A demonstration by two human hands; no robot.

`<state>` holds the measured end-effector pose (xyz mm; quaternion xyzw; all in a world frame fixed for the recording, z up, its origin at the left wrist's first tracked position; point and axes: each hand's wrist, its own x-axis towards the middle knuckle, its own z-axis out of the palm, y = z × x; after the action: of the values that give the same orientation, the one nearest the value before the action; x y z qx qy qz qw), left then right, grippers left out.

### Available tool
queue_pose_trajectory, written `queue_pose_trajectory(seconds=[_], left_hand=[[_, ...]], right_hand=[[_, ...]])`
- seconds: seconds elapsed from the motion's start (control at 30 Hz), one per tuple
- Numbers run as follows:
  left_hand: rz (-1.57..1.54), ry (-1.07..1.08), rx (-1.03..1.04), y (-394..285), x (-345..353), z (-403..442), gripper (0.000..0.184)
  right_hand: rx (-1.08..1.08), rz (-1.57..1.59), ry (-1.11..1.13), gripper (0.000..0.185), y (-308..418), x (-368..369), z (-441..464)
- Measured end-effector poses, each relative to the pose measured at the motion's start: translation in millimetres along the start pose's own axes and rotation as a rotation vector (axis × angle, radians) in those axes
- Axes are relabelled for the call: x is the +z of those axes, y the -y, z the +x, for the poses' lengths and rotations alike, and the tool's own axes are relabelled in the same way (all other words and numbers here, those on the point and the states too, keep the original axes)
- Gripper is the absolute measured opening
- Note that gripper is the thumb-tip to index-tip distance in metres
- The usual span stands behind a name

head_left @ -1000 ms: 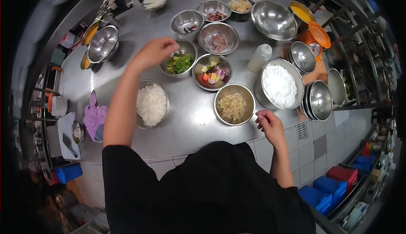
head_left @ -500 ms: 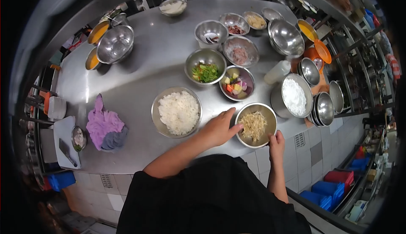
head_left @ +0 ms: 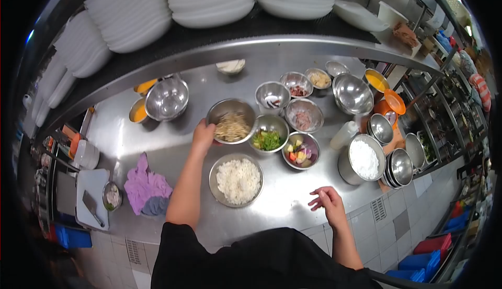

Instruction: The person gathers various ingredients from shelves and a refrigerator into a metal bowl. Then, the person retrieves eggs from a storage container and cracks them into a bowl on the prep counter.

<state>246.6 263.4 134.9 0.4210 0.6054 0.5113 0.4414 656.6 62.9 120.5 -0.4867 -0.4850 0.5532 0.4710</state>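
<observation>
A brushed steel worktable (head_left: 178, 223) is filling the head view beneath a metal shelf (head_left: 251, 46), where tall stacks of white plates (head_left: 209, 1) are standing. Grey floor tiles are showing along the near edge.

In this head view, my only one, I am watching the person's left hand (head_left: 203, 135) gripping the left side of a round stainless-steel bowl (head_left: 226, 107), its thumb lying at the rim. Pale, thin shredded strips (head_left: 232, 127) are lying inside it. That bowl is sitting between a large steel mixing bowl (head_left: 167, 101) and a steel bowl of chopped greens (head_left: 269, 121), overlapping the latter's edge from my angle; I cannot tell whether it is resting on the steel or being held above it.

Nearer the person, a wide steel bowl of white rice (head_left: 213, 182) is standing alone. The right hand (head_left: 328, 200) is hovering empty over the near edge, its fingers parted and loosely bent. Beyond it, a small steel bowl of colourful diced pieces (head_left: 310, 142) is standing, with a deep steel pot of white powder (head_left: 347, 170) farther right. A crumpled purple cloth (head_left: 146, 187) is lying toward the left.
</observation>
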Motion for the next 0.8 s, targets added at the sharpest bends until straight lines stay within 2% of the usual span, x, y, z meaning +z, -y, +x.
queue_pose_trajectory(seconds=[0.03,0.1,0.17,0.27,0.4,0.47,0.5,0.57,0.6,0.67,0.7,0.8], left_hand=[[0.024,-0.052,-0.039,9.9,-13.1,19.2,0.031],[0.021,0.009,-0.059,58.6,-39.6,72.8,0.029],[-0.015,-0.030,-0.244,78.1,-49.5,98.2,0.030],[-0.159,-0.109,-0.239,111.9,-53.8,133.8,0.033],[-0.265,-0.094,-0.202,103.2,-54.7,134.6,0.040],[0.016,-0.265,-0.144,88.5,-50.7,119.7,0.039],[0.011,-0.296,-0.147,78.7,-50.2,105.6,0.039],[-0.096,-0.156,0.033,51.9,-48.7,64.1,0.029],[-0.100,-0.200,0.031,39.3,-49.5,41.6,0.029],[-0.111,-0.138,0.217,8.2,-59.3,-6.2,0.022],[-0.107,-0.192,0.219,-9.9,-69.6,-31.0,0.022],[-0.084,-0.249,0.456,-67.1,-100.4,-98.0,0.020]], right_hand=[[0.088,0.031,-0.048,0.024,-10.5,-4.4,-4.0],[0.196,0.075,-0.118,0.022,-26.5,-7.8,-13.0],[0.231,0.092,-0.154,0.022,-39.3,-10.1,-21.6],[0.272,0.118,-0.212,0.021,-49.2,-11.7,-31.0],[0.292,0.117,-0.237,0.022,-52.6,-14.9,-34.1],[0.292,0.107,-0.223,0.022,-56.9,-18.5,-32.4],[0.294,0.107,-0.228,0.022,-60.6,-20.6,-31.2],[0.297,0.100,-0.185,0.022,-67.4,-23.4,-26.9],[0.306,0.103,-0.175,0.022,-69.1,-24.6,-23.6],[0.314,0.106,-0.128,0.024,-74.6,-27.1,-13.2],[0.317,0.097,-0.075,0.024,-76.0,-27.8,-6.0],[0.251,0.123,-0.015,0.026,-80.5,-32.6,10.4]])
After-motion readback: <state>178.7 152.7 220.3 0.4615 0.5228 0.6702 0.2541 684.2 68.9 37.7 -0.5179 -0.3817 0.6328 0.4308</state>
